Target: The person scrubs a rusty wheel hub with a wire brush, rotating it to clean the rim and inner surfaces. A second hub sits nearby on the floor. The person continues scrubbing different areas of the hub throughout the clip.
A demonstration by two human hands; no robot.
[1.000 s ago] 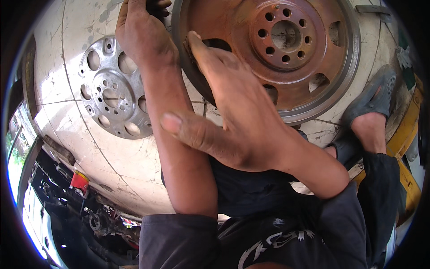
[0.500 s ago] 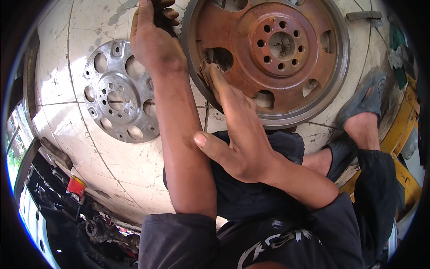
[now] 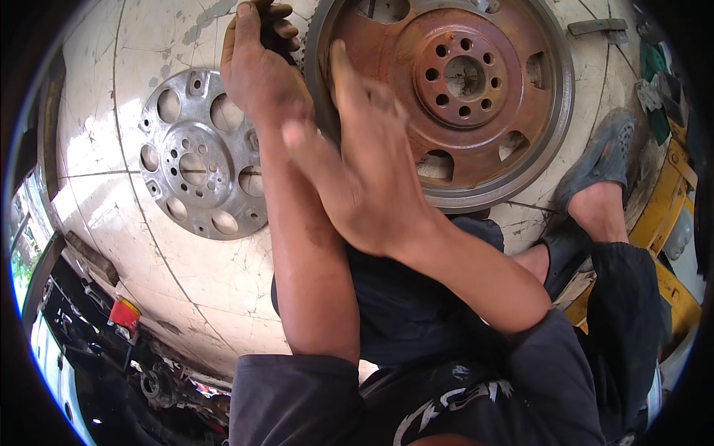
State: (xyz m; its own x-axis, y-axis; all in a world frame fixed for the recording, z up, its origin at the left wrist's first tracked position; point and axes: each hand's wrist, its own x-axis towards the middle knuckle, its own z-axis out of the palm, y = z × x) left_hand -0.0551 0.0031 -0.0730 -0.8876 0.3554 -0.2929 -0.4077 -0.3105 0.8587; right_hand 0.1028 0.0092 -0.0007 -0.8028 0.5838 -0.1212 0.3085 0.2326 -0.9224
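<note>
A large flywheel (image 3: 506,111), rusty brown with a grey outer rim, lies on the tiled floor in front of me. Beside its left edge is my left hand (image 3: 264,74), fingers loosely bent and apart, with no object seen in it. My right hand (image 3: 364,156) is over the left forearm and the flywheel's near-left rim. Its fingers are stretched forward and its thumb stands apart; motion blurs it, and nothing shows in its grasp. To the left, a thinner silver flexplate (image 3: 201,163) with round holes lies flat, partly hidden by my left forearm.
A flat scraper-like tool (image 3: 599,27) lies on the floor at the far right. My sandalled foot (image 3: 602,160) is beside a yellow metal frame (image 3: 673,215). At the lower left are a red container (image 3: 125,314) and dark machine parts (image 3: 156,383).
My right hand has moved left and farther away, from the flywheel's near-left rim to over my left forearm. My left hand has hardly moved. Both plates stay on the floor.
</note>
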